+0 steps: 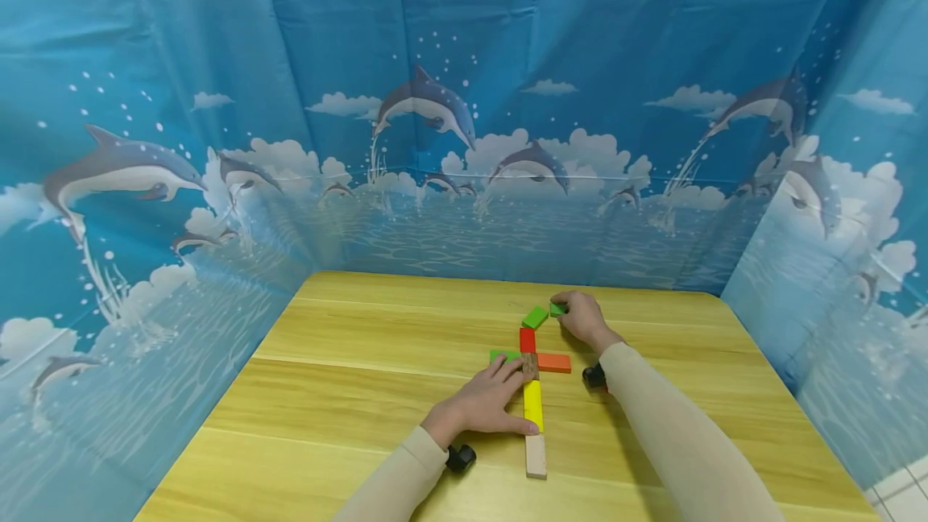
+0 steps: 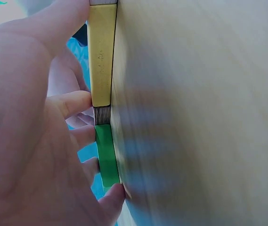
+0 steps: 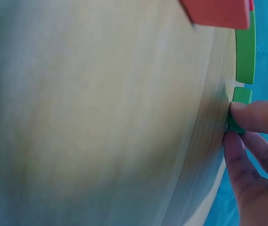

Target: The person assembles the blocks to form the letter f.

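In the head view, flat blocks form a cross on the wooden table. A red block (image 1: 528, 340) tops a dark brown block (image 1: 531, 360), with an orange block (image 1: 554, 362) to its right and a green one (image 1: 502, 355) to its left. Below run a yellow block (image 1: 532, 403) and a pale wood block (image 1: 536, 457). My left hand (image 1: 484, 401) rests with spread fingers along them, thumb at the yellow block's lower end. Above the red block, a green block (image 1: 535, 317) lies slanted. Just right of it, my right hand (image 1: 582, 319) pinches another green block (image 3: 241, 96) by its edge.
The light wooden table (image 1: 348, 361) has its back edge just beyond the right hand. A blue curtain (image 1: 464, 232) printed with dolphins hangs behind it and at both sides. Black wrist cameras sit under each forearm, low over the tabletop.
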Tool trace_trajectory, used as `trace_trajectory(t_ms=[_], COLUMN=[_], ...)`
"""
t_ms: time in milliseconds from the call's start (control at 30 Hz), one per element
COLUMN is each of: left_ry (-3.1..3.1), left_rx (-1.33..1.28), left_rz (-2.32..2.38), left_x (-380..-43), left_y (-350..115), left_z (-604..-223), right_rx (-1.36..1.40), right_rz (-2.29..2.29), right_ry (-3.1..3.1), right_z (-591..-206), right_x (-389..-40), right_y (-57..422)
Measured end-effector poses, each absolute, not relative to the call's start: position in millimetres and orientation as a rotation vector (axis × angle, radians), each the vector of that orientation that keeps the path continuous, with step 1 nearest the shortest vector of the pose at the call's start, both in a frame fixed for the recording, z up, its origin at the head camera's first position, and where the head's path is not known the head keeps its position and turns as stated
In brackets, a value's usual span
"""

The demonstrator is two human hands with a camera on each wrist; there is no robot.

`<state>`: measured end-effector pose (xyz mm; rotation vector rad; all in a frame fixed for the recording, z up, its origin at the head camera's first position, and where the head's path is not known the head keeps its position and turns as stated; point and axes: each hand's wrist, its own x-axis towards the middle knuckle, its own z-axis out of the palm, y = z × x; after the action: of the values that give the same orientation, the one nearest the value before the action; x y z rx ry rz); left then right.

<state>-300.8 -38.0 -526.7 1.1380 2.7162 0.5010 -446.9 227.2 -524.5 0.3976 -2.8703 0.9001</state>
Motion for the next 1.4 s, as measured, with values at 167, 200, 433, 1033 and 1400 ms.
trace_trajectory(t_ms=[167,200,433,1033,1400], left_ry=[2.711,2.710,2.722,2.738,2.738], left_rx=[1.142,1.142,1.134,1.153,1.120], left_rz=[0.504,0.505,0.491,0.470,0.459], left_x=[-300.9,-300.8,-300.8,-301.6,-300.4], left_y=[-37.6,-37.5,-37.6,-37.5,-37.5], left_z=[-526.5,-526.4,-526.8,-529.6,-525.6], right_rx=[0.400,0.396,0.420,0.422,0.417], right_rz=[0.891,0.898,0.896,0.896,1.000], right_ry=[-2.867,-2.865,-2.842,-2.849,-2.849], right_z=[-525.5,-525.7,-524.9,-527.5,-514.5], right_x=[-447.9,-447.9,-447.5,-449.9,-445.3], right_y=[227.1,227.2,227.0,226.0,235.0])
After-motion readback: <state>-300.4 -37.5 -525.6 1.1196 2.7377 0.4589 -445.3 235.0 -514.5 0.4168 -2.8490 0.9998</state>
